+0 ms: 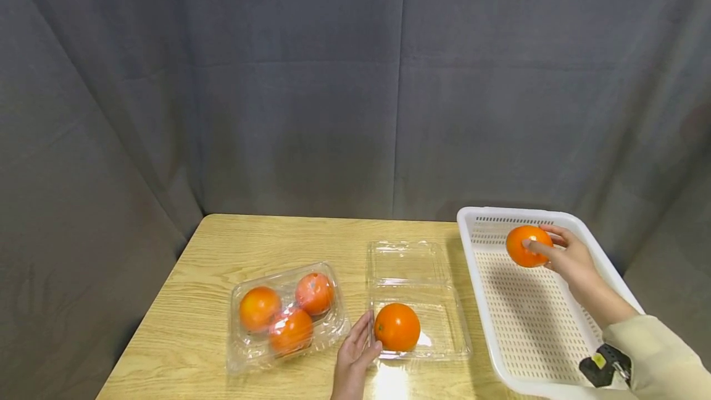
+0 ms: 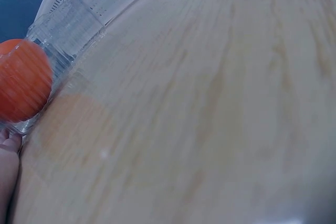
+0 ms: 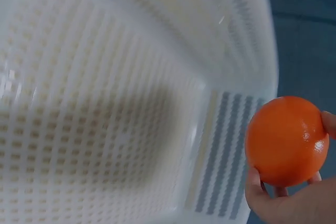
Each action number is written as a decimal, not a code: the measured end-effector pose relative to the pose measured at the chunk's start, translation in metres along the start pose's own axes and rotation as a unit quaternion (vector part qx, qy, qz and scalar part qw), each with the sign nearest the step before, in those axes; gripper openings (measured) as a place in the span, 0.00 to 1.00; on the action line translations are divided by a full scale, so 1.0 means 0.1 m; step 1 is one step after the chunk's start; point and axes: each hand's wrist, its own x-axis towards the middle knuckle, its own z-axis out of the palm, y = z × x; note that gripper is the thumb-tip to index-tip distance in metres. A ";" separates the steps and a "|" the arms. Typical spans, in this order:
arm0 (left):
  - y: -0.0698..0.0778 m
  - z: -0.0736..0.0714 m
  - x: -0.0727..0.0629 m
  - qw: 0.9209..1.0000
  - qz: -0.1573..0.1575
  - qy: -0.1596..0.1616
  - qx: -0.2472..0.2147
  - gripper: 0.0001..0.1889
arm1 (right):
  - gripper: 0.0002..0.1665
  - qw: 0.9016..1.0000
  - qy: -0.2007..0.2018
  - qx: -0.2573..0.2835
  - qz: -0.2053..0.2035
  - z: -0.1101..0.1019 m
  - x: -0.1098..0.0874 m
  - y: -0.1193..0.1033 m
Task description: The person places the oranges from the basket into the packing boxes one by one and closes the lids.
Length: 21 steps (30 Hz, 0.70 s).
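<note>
An orange [image 1: 529, 246] is held by my right hand [image 1: 574, 258], fingers and thumb around it, above the far part of the white basket [image 1: 482, 307]. Up close in the right wrist view the same orange [image 3: 286, 140] is smooth and shiny. My left hand [image 1: 353, 354] holds the front left corner of an unlidded clear plastic clamshell box [image 1: 444, 350], fingers along its side and thumb at the front rim. Inside that box another orange [image 1: 397, 327] sits at the left. The left wrist view catches only part of the left hand [image 2: 7, 163] below the box.
To the left stands a closed clear clamshell box [image 1: 244, 357] with three oranges inside. Behind the unlidded box its lid [image 1: 408, 261] lies folded back. The wooden table [image 1: 183, 326] ends at a grey curtain [image 1: 300, 110]. The basket's perforated bottom shows under the right hand.
</note>
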 end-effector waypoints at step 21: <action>0.02 0.01 0.00 1.000 -0.007 0.002 0.016 0.36 | 0.35 0.993 -0.064 -0.027 -0.092 0.33 -0.59 -0.53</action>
